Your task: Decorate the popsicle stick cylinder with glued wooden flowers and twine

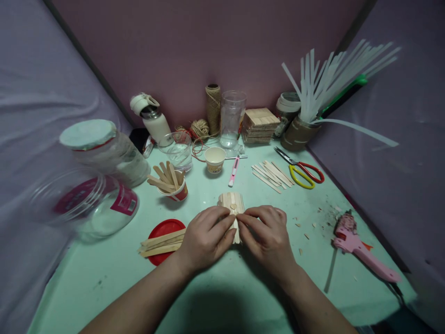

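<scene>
A small panel of craft sticks lies on the table in front of me, with a small rounded wood piece on top. My left hand is over its left side, thumb and fingers pinched together. From the other side my right hand pinches toward the same spot. The fingertips of both meet at a tiny pale wood piece on the panel, mostly hidden by the fingers. Beside my left hand, craft sticks rest across a red lid.
Near right lies a pink glue gun; scissors, thin sticks and a pink cutter lie farther back. A cup of sticks, a paper cup, plastic jars, twine and glue sticks stand around.
</scene>
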The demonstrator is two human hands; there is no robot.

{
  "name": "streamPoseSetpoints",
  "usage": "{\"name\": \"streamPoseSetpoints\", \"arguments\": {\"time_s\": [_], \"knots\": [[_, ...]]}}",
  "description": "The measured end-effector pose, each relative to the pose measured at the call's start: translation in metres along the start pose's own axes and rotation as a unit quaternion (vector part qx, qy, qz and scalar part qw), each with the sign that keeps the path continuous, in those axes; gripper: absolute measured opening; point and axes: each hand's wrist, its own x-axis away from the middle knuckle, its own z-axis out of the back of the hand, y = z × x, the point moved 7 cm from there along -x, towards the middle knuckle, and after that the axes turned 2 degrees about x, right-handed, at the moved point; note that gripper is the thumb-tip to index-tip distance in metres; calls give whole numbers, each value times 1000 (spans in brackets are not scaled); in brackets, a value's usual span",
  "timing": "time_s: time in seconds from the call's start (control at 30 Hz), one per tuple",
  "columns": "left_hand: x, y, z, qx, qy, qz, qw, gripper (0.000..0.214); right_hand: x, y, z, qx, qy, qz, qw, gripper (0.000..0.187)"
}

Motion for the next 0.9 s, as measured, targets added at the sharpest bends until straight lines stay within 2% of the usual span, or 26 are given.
{"name": "streamPoseSetpoints", "arguments": {"time_s": [0.9], "knots": [[-1,0,-2,17,-3,5,1000,24,1,0,-3,-6,-3,-1,1000,13]]}}
